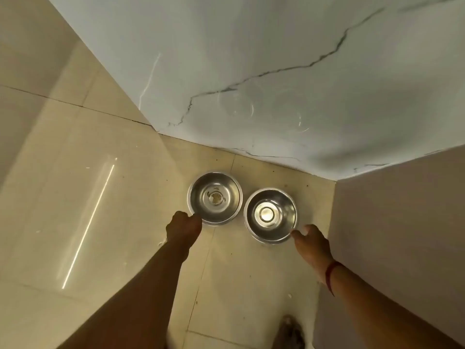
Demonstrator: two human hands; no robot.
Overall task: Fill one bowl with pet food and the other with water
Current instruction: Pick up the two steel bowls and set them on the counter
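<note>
Two steel bowls stand side by side on the beige tiled floor near a wall corner. The left bowl [215, 197] has a few brownish crumbs at its bottom. The right bowl [270, 214] looks bare inside, with a bright reflection at its centre. My left hand [183, 229] is closed on the near-left rim of the left bowl. My right hand [312, 241] pinches the near-right rim of the right bowl with thumb and fingers. A red thread circles my right wrist.
A white marble-patterned wall [276, 84] rises just behind the bowls. A plain beige wall or panel [397, 210] closes in on the right. My bare foot [292, 333] shows at the bottom. Floor tiles [88, 197] extend to the left.
</note>
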